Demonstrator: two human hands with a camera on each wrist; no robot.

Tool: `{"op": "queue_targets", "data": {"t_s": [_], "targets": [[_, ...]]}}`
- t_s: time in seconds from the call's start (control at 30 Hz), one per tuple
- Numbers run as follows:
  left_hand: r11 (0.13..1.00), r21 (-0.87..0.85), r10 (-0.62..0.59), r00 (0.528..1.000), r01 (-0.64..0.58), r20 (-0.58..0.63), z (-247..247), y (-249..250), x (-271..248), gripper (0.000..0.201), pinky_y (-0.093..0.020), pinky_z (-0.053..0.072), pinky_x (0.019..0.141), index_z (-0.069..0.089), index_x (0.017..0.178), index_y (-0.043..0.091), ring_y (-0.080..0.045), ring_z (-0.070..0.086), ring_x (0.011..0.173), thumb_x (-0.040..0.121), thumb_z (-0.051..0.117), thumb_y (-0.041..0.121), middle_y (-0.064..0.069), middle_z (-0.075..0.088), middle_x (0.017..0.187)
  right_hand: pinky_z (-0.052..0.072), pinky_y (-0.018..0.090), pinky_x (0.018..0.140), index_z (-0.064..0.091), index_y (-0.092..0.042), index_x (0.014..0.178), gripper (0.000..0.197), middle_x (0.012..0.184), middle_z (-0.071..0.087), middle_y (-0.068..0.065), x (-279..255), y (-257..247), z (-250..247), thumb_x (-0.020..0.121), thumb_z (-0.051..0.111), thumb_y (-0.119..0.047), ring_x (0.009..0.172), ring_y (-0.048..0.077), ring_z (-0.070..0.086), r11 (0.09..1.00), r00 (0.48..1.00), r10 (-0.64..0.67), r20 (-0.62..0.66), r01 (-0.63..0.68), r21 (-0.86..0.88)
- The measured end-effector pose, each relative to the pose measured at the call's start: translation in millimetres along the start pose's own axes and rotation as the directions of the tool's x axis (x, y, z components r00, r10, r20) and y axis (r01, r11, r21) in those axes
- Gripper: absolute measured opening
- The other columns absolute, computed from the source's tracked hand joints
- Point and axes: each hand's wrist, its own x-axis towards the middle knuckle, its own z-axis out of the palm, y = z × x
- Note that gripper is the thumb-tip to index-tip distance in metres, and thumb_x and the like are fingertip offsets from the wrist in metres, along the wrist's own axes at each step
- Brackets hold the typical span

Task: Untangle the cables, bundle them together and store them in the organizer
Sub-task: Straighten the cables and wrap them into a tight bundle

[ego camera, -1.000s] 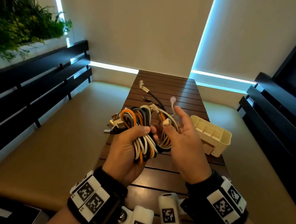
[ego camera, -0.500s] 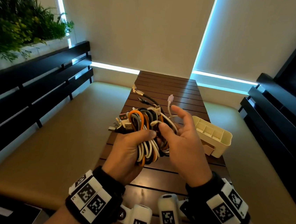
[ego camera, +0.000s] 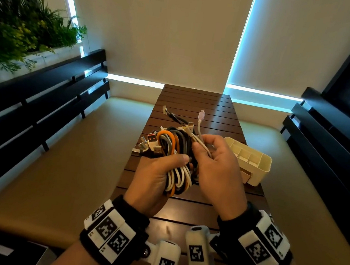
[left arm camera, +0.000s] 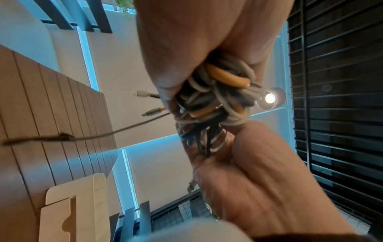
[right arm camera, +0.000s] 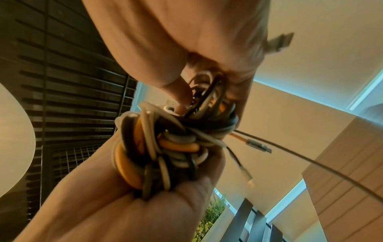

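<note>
A coiled bundle of orange, white, grey and black cables is held above the slatted wooden table. My left hand grips the bundle's lower part, thumb across the coils. My right hand pinches a white cable against the bundle's right side; its pink-tipped end sticks up. USB plugs splay out to the left. The cream organizer stands on the table just right of my right hand. Both wrist views show the bundle squeezed between the two hands.
Padded benches with dark slatted backs flank the narrow table on both sides. A planter with green foliage sits at the upper left. A dark box lies at the lower left corner. Bare tabletop stretches beyond the bundle toward the wall.
My right hand went from spread fingers to curled ones pinching the white cable against the bundle. The loose cable ends have swung upward and left. My left hand keeps its grip.
</note>
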Motion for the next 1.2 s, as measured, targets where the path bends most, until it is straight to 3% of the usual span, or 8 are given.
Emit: {"op": "queue_targets", "data": {"t_s": [0.13, 0.3, 0.47, 0.6, 0.7, 0.8, 1.0, 1.2], "targets": [[0.996, 0.078, 0.049, 0.999, -0.050, 0.008, 0, 1, 1, 0.050, -0.044, 0.055, 0.076, 0.063, 0.123, 0.000, -0.038, 0.063, 0.091, 0.075, 0.070, 0.012, -0.037, 0.062, 0.112, 0.060, 0.036, 0.064, 0.064, -0.021, 0.105, 0.010, 0.083, 0.072, -0.004, -3, 2, 1, 0.099, 0.056, -0.023, 0.073, 0.011, 0.069, 0.996, 0.998, -0.061, 0.001, 0.061, -0.072], [0.987, 0.153, 0.045, 0.999, -0.048, 0.022, -5, 4, 3, 0.046, -0.054, 0.052, 0.089, 0.065, 0.124, 0.008, -0.044, 0.063, 0.108, 0.079, 0.067, 0.011, -0.028, 0.065, 0.120, 0.056, 0.038, 0.060, 0.066, -0.019, 0.102, 0.009, 0.077, 0.071, -0.001, -7, 3, 1, 0.098, 0.059, -0.021, 0.067, 0.015, 0.067, 0.992, 0.996, -0.086, 0.001, 0.086, -0.090], [0.987, 0.157, 0.034, 0.999, -0.035, 0.004, -10, 7, 2, 0.040, -0.055, 0.050, 0.083, 0.067, 0.119, 0.004, -0.044, 0.062, 0.094, 0.079, 0.065, 0.011, -0.038, 0.061, 0.115, 0.055, 0.026, 0.061, 0.064, -0.028, 0.099, 0.011, 0.081, 0.070, 0.002, -9, -1, 4, 0.100, 0.053, -0.031, 0.072, 0.012, 0.065, 0.995, 0.995, -0.050, 0.091, 0.057, -0.079], [0.992, 0.126, 0.023, 0.999, -0.018, -0.034, -15, 7, 4, 0.043, -0.064, 0.050, 0.094, 0.063, 0.122, -0.001, -0.053, 0.060, 0.106, 0.081, 0.064, 0.010, -0.038, 0.059, 0.122, 0.043, 0.006, 0.054, 0.070, -0.025, 0.105, 0.027, 0.081, 0.069, -0.009, -3, -3, -3, 0.105, 0.043, -0.027, 0.069, -0.006, 0.062, 0.998, 0.971, 0.054, 0.233, -0.059, 0.011], [0.992, 0.126, 0.008, 0.998, -0.001, -0.056, -17, 7, 1, 0.042, -0.077, 0.034, 0.096, 0.064, 0.122, 0.001, -0.055, 0.056, 0.106, 0.081, 0.063, 0.011, -0.042, 0.054, 0.125, 0.049, 0.005, 0.071, 0.072, -0.028, 0.117, 0.027, 0.092, 0.071, -0.022, 3, 0, -8, 0.103, 0.048, -0.028, 0.084, -0.015, 0.063, 0.994, 0.946, 0.049, 0.320, -0.014, -0.110], [0.991, 0.136, -0.003, 0.999, 0.009, -0.043, -20, 8, 0, 0.044, -0.064, 0.046, 0.091, 0.065, 0.123, 0.001, -0.049, 0.058, 0.103, 0.080, 0.063, 0.011, -0.040, 0.055, 0.125, 0.052, 0.021, 0.092, 0.067, -0.029, 0.126, 0.028, 0.111, 0.072, -0.017, 10, 8, -13, 0.100, 0.055, -0.029, 0.100, -0.006, 0.065, 0.978, 0.931, 0.032, 0.363, 0.045, -0.202], [0.991, 0.096, -0.101, 0.993, 0.095, 0.064, -27, 11, 1, 0.047, -0.060, 0.045, 0.098, 0.063, 0.128, 0.004, -0.041, 0.060, 0.103, 0.081, 0.058, 0.010, -0.034, 0.060, 0.122, 0.051, 0.009, 0.075, 0.070, -0.023, 0.119, 0.026, 0.098, 0.073, -0.018, 12, 14, -14, 0.094, 0.065, -0.018, 0.092, -0.006, 0.069, 0.998, 0.928, 0.056, 0.368, -0.046, -0.035], [0.987, 0.041, -0.158, 0.981, 0.155, 0.115, -28, 11, -1, 0.061, -0.066, 0.031, 0.105, 0.056, 0.133, -0.001, -0.046, 0.047, 0.110, 0.074, 0.067, 0.011, -0.032, 0.053, 0.122, 0.055, 0.017, 0.072, 0.069, -0.014, 0.098, 0.018, 0.090, 0.077, -0.008, 7, 20, -8, 0.087, 0.068, 0.000, 0.086, 0.006, 0.072, 0.983, 0.936, 0.021, 0.351, -0.083, 0.163]]}}
